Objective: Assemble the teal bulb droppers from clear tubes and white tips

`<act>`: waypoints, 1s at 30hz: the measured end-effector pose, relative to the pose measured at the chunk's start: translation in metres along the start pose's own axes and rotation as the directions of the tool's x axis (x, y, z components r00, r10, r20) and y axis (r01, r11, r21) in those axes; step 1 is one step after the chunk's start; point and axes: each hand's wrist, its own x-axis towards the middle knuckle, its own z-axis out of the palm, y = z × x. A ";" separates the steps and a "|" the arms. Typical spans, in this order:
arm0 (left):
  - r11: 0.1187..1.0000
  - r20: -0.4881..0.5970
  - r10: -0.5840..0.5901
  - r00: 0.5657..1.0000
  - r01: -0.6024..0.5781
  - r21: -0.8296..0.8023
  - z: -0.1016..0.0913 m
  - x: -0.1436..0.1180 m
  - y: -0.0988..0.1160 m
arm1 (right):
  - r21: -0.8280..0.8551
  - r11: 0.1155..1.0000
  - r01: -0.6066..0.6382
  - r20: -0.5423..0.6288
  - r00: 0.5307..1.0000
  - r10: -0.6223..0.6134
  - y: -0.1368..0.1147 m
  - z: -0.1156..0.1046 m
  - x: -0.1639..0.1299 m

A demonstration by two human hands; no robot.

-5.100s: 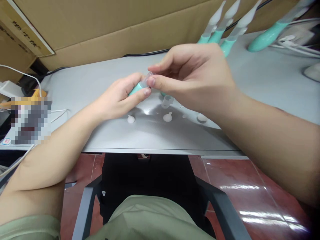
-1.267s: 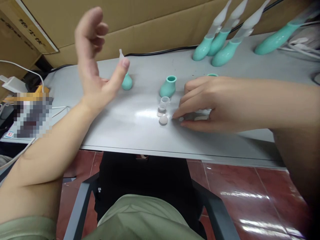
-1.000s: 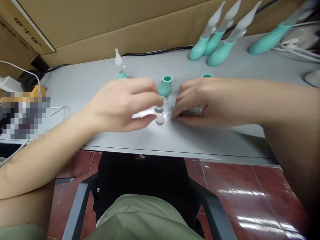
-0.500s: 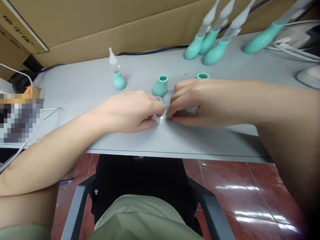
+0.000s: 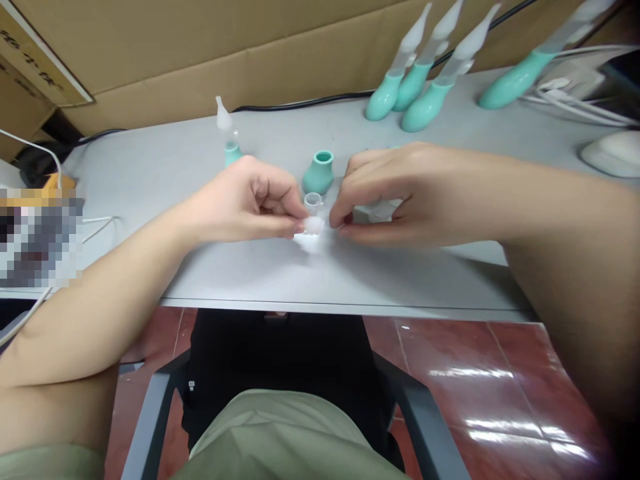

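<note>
Left hand (image 5: 250, 207) pinches a small white cap (image 5: 314, 225) just above the bench (image 5: 165, 173).
Cap pale, translucent, rounded; long axis unclear. Right hand (image 5: 390, 193) curled, fingertips pressed together beside it; contents unclear. Teal bulb (image 5: 318, 173) upright behind, opening up.

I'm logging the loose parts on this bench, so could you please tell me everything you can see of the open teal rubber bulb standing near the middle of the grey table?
The open teal rubber bulb is a small pear-shaped piece, matte and soft-looking, wide at the base and narrowing to a short neck with a round open mouth; no nozzle is fitted. It stands upright on the grey table, just behind a small clear plastic cup, between the left hand and the right hand. Neither hand appears to touch it.
</note>
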 end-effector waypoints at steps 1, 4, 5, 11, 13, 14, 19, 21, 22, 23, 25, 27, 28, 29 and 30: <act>1.000 -0.020 -0.009 1.000 0.008 -0.028 0.000 0.001 -0.001 | -0.001 1.000 0.030 0.039 0.999 -0.030 -0.002 -0.003 0.002; 0.995 -0.087 -0.012 0.996 0.003 -0.103 -0.001 0.003 -0.005 | 0.016 0.995 0.095 0.019 0.995 -0.095 -0.005 -0.008 0.008; 0.992 -0.101 0.005 0.995 -0.018 -0.129 -0.001 0.004 -0.008 | 0.032 0.994 0.103 -0.017 0.995 -0.102 -0.006 -0.007 0.008; 0.959 -0.205 0.109 0.973 -0.157 -0.236 0.002 0.006 -0.013 | 0.240 0.969 0.053 -0.231 0.973 0.004 -0.016 0.006 0.012; 0.959 -0.233 0.117 0.966 -0.171 -0.227 0.004 0.007 -0.012 | 0.268 0.962 0.051 -0.278 0.960 0.027 -0.019 0.009 0.013; 0.960 -0.232 0.124 0.965 -0.176 -0.219 0.004 0.008 -0.012 | 0.268 0.962 0.054 -0.300 0.953 0.030 -0.020 0.009 0.013; 0.970 -0.191 0.194 0.962 -0.218 -0.111 0.003 0.012 -0.018 | 0.235 0.970 0.058 -0.359 0.933 0.031 -0.022 0.010 0.012; 0.972 -0.193 0.221 0.956 -0.232 -0.038 0.002 0.012 -0.022 | 0.224 0.974 0.042 -0.360 0.932 0.043 -0.022 0.011 0.012; 0.973 -0.197 0.223 0.955 -0.229 -0.009 0.001 0.012 -0.023 | 0.218 0.975 0.031 -0.365 0.930 0.052 -0.021 0.012 0.012; 0.974 -0.203 0.222 0.954 -0.225 0.009 0.001 0.011 -0.024 | 0.215 0.976 0.018 -0.373 0.926 0.065 -0.021 0.013 0.012; 0.976 -0.212 0.214 0.954 -0.215 0.019 0.001 0.011 -0.025 | 0.222 0.975 -0.001 -0.387 0.918 0.089 -0.019 0.015 0.013; 0.976 -0.212 0.213 0.954 -0.216 0.010 0.002 0.011 -0.025 | 0.220 0.975 0.020 -0.412 0.908 0.075 -0.018 0.016 0.014; 0.974 -0.212 0.220 0.952 -0.225 0.003 0.003 0.011 -0.026 | 0.214 0.976 0.033 -0.420 0.906 0.061 -0.017 0.016 0.015; 0.972 -0.212 0.228 0.950 -0.233 -0.003 0.003 0.011 -0.026 | 0.206 0.978 0.041 -0.422 0.905 0.050 -0.017 0.016 0.015; 0.971 -0.213 0.233 0.949 -0.240 -0.007 0.004 0.012 -0.027 | 0.197 0.979 0.045 -0.425 0.904 0.044 -0.016 0.016 0.016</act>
